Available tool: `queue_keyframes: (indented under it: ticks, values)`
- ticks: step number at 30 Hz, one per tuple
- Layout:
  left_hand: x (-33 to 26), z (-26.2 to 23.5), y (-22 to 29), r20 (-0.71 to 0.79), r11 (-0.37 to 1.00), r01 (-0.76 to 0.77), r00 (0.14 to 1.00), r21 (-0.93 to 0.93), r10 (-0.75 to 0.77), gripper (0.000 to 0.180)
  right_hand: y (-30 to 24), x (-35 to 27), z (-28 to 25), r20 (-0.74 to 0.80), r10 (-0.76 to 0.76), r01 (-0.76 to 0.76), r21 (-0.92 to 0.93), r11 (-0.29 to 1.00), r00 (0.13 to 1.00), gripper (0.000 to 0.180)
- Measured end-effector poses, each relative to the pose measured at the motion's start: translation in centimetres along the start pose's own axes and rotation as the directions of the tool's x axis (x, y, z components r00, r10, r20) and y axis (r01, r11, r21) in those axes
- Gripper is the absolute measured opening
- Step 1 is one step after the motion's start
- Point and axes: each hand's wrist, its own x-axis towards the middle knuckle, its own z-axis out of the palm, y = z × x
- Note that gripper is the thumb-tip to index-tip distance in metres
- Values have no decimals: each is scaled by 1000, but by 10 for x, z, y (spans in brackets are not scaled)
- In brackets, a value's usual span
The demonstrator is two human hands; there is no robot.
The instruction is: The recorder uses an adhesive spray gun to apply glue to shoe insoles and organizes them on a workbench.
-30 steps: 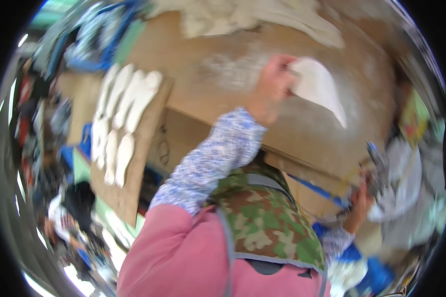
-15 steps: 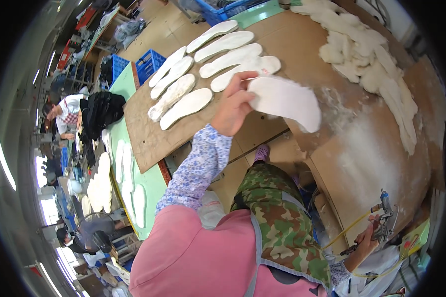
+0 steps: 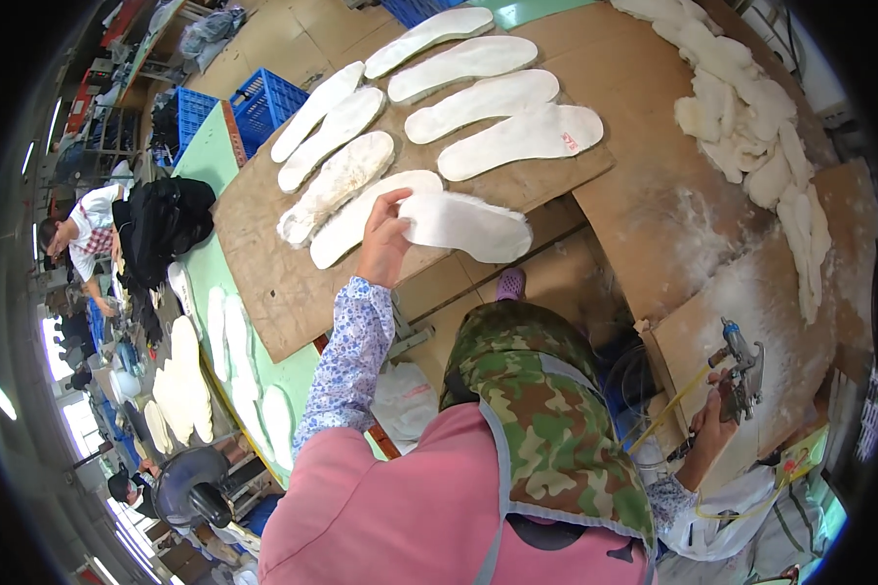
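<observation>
Between the fingers and thumb of my left hand point(image 3: 385, 241) is one end of a white insole point(image 3: 473, 226). It hangs over the near edge of a brown board point(image 3: 254, 244), partly in front of another insole point(image 3: 346, 231) lying there. Several more white insoles point(image 3: 483, 97) lie in two rows on the board, and one of them, a fluffy insole point(image 3: 337, 185), shows a rough, yellowish surface. At the lower right my right hand point(image 3: 717, 419) grips a metal spray gun point(image 3: 741, 366) with a blue part and a yellow hose.
A cardboard-covered surface point(image 3: 644, 229) dusted with white stands at the right, with a heap of cream fleecy insoles point(image 3: 751, 127). Blue crates point(image 3: 268, 102) sit beyond the green table point(image 3: 195, 185). Two people work at the left, near a fan point(image 3: 190, 487).
My left hand has moved left with the insole, from above the gap to the board's near edge. The spray gun in my right hand has risen slightly and shifted left.
</observation>
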Motion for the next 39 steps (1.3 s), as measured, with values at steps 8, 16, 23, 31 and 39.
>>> queue_keyframes:
  ticks: [8, 16, 23, 31, 39]
  values:
    - [10, 111, 57, 322, 973, 48, 947, -224, 27, 47, -5, -16, 18, -43, -6, 7, 15, 1000, 999, 36]
    - [20, 123, 65, 291, 959, -100, 940, -264, 178, 46, 16, -45, 4, -151, 21, -16, 38, 999, 988, 36]
    - [12, 34, -10, -92, 978, -185, 980, -98, 176, 44, 37, -62, -6, -235, 31, -14, 71, 997, 972, 32]
    - [-4, -64, -84, -405, 926, -10, 897, 378, 176, 48, 33, -57, 9, -163, 73, -72, 10, 997, 984, 34]
    - [-19, -102, -105, -323, 662, -62, 837, 747, 443, 13, 16, -44, 39, -98, 72, -75, -29, 997, 993, 33]
